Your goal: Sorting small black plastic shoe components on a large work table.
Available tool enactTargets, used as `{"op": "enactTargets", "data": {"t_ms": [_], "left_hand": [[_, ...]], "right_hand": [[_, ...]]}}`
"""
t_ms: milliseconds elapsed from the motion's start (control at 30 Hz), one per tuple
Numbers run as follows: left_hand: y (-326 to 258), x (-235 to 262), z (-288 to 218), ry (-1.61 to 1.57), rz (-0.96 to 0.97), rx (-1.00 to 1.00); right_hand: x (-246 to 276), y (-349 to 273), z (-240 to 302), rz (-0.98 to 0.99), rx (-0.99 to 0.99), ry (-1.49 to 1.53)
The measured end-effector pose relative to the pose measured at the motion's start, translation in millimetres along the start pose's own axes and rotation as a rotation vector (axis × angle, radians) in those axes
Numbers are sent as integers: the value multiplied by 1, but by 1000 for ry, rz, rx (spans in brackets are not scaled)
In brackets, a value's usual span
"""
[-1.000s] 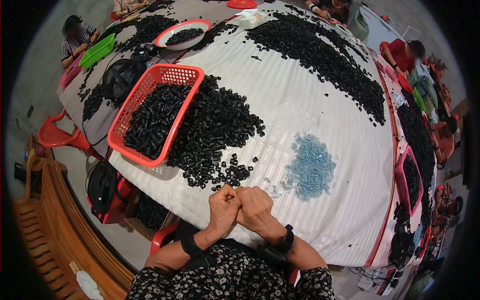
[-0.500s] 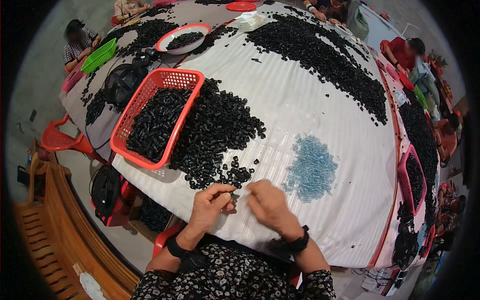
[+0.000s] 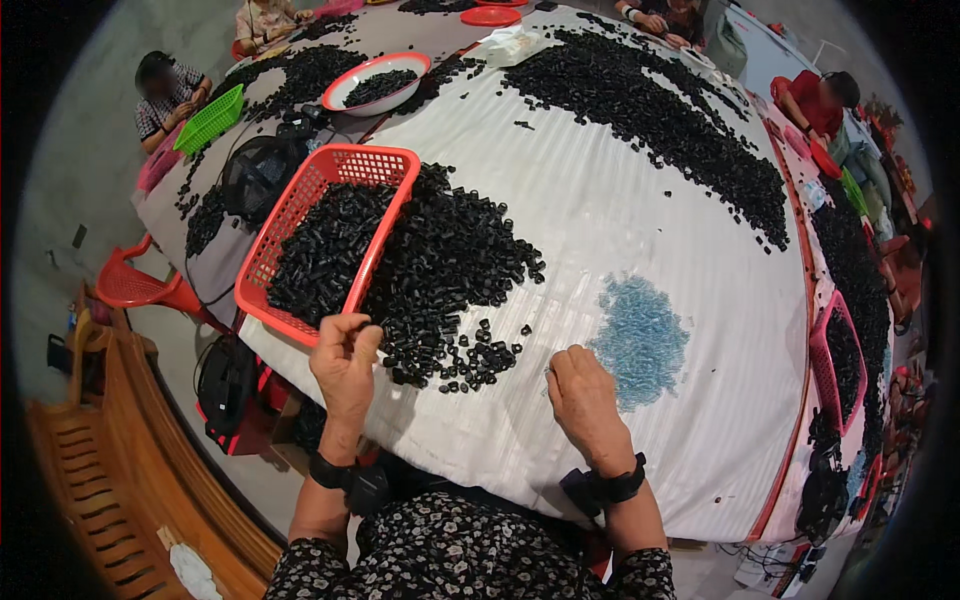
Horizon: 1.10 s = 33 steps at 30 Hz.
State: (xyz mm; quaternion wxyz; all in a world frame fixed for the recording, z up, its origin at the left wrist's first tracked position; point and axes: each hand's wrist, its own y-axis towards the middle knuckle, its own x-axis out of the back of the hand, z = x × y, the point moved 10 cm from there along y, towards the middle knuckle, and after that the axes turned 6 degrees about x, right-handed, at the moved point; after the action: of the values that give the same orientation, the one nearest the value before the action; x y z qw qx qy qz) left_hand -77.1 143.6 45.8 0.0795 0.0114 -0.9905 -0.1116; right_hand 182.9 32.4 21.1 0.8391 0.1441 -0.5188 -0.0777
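My left hand point(image 3: 346, 372) is at the near corner of a red plastic basket point(image 3: 262, 262) heaped with small black cylindrical parts. Its thumb and forefinger are bent together, with a dark speck at the tips too small to name. Beside the basket, a loose pile of the same black parts point(image 3: 450, 250) spreads over the white cloth. My right hand point(image 3: 587, 408) hovers low over the cloth, fingers curled together, left of a patch of tiny clear-blue pieces point(image 3: 642, 345). What its fingertips hold, if anything, is hidden.
A long bank of black parts point(image 3: 660, 130) covers the far cloth. A red-rimmed bowl point(image 3: 412, 92), a black fan point(image 3: 262, 175) and a green basket point(image 3: 210, 120) stand far left. A pink basket point(image 3: 823, 365) is at right. Several people sit around the table.
My hands have moved apart. The left, which had a small black part at its fingers, has gone left to the red basket; the right has shifted right toward the blue pieces.
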Motion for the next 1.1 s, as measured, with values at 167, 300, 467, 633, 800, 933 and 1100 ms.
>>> {"op": "enactTargets", "data": {"t_ms": [167, 300, 467, 633, 800, 933, 1100], "left_hand": [[29, 20, -17, 385, -136, -124], [41, 22, -22, 605, -152, -236], [40, 19, -41, 717, -229, -370], [12, -22, -61, 582, -92, -593], [-21, -96, -38, 411, 379, -514], [-61, -150, 1, -75, 731, 196], [-91, -178, 22, -531, 851, 660]], "right_hand": [[6, 0, -4, -114, -23, 61], [16, 0, -7, -220, -49, 145], [22, 0, -8, -295, -29, 174], [19, -4, -14, -296, -84, 268], [16, -3, -17, -286, -196, 431], [-3, -9, -25, -241, -311, 845], [-9, -5, -12, -221, -315, 1261]]}}
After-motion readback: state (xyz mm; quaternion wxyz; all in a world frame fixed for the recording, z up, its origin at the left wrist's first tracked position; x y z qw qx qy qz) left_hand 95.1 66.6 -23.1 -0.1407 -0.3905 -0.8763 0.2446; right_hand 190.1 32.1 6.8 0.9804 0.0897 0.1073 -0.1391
